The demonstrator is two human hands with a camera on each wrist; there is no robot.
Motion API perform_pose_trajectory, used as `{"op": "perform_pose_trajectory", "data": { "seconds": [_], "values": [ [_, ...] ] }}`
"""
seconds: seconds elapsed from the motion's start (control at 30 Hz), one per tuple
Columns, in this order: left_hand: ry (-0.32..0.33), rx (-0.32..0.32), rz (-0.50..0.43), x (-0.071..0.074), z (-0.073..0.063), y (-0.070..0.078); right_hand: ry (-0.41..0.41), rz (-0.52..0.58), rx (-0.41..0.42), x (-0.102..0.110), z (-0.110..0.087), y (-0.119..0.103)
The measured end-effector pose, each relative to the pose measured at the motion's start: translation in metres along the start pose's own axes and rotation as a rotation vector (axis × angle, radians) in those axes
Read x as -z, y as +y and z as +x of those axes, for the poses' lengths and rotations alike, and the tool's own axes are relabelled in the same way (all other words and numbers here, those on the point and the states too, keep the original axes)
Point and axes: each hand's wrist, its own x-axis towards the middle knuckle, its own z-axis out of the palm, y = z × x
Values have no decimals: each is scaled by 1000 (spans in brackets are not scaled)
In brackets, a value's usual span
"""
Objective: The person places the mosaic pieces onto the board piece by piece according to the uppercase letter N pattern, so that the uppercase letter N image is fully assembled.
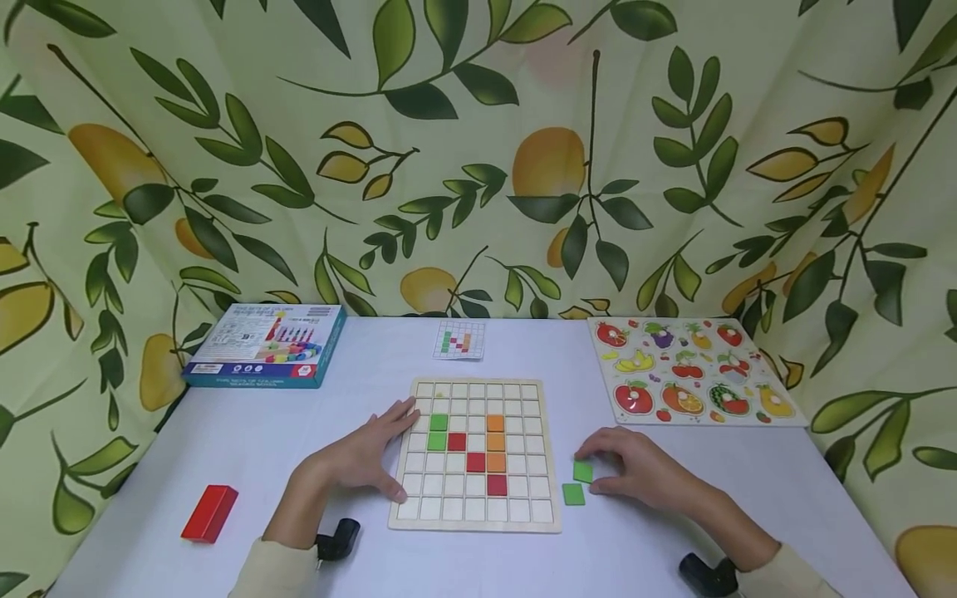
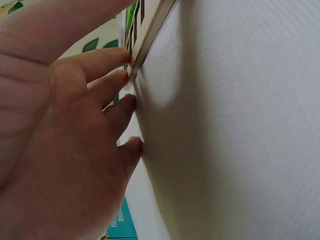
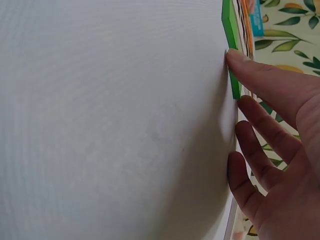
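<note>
A wooden grid board [image 1: 474, 526] lies flat in front of me, with green tiles [image 1: 438, 423], red tiles [image 1: 476, 462] and orange tiles [image 1: 496, 442] in some of its squares. My left hand [image 1: 366, 453] rests at the board's left edge, thumb and fingers spread along it. Right of the board, my right hand [image 1: 635, 467] has a loose green tile [image 1: 582, 472] between thumb and index finger, close over the cloth. The thumb tip meets that tile's edge in the right wrist view. Another loose green tile [image 1: 573, 494] lies just beside it, nearer me.
Behind the board stands a small pattern card [image 1: 459, 340] showing coloured squares. A boxed game [image 1: 262, 345] lies at the back left, a fruit puzzle board [image 1: 695, 371] at the back right. A red block [image 1: 210, 513] sits at the front left of the white cloth [image 1: 374, 340].
</note>
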Motion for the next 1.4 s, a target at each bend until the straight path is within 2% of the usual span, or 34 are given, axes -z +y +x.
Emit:
{"op": "perform_pose_trajectory", "data": {
  "seconds": [0.23, 0.53, 0.73, 0.9, 1.17, 1.4],
  "values": [
    [3, -16, 2, 1, 4, 1, 15, -23, -10, 2, 3, -3],
    [-2, 5, 0, 0, 0, -3, 25, -46, -14, 4, 7, -8],
    [-11, 4, -3, 0, 1, -4, 42, 47, 45, 8, 16, -18],
    [-13, -15, -11, 1, 2, -3, 46, 117, 95, 3, 28, -26],
    [-18, -9, -15, 2, 2, -1, 2, 261, 116, -15, 56, -42],
    [-12, -3, -7, 2, 2, -1, -38, 299, 117, -34, 85, -64]
  ]
}}
